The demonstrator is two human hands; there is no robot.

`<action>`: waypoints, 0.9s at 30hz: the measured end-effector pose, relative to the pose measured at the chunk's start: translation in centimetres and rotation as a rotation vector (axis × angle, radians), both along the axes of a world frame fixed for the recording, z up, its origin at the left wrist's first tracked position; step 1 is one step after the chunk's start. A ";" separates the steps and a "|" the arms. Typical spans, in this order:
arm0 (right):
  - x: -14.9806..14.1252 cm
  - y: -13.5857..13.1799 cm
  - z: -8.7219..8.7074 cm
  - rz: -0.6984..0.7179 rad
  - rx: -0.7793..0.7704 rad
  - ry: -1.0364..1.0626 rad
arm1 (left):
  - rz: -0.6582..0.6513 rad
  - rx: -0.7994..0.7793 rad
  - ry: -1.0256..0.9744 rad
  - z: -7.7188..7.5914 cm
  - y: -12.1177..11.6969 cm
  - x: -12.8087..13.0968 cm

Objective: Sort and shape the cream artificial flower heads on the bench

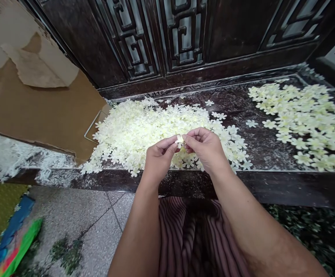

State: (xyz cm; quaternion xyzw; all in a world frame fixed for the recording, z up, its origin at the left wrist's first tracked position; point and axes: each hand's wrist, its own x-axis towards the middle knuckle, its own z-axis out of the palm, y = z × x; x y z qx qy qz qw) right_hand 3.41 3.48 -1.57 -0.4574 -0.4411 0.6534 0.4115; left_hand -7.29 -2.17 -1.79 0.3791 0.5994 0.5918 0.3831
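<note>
Between the fingertips of both hands I see one small white-and-yellow artificial flower. My left hand pinches it from the left, thumb and forefinger together. From the other side, the thumb and fingers of my right hand close on it. Below and behind them spreads a big heap of loose pale flowers on the dark wooden bench. To the right, flatter and more yellowish, lies a second group of flowers. What exactly the right fingertips grip on the flower is too small to make out.
A torn cardboard sheet leans at the left, with a bent wire at its edge. White shredded scraps lie beside it. Carved wooden panels rise behind the bench. Green leaves fill the lower right; a bright green strip lies lower left.
</note>
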 end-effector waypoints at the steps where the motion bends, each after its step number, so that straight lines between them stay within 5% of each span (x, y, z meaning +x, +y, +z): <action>1: 0.0 0.0 0.0 -0.010 0.026 -0.009 | -0.004 0.000 -0.010 0.0 0.0 0.0; 8: -0.3 -1.1 -0.5 0.019 0.231 -0.141 | 0.144 -0.050 0.037 -0.4 0.1 -0.6; 27: 0.0 -0.3 0.1 0.073 0.064 -0.064 | 0.001 -0.059 -0.077 0.5 -0.4 -1.3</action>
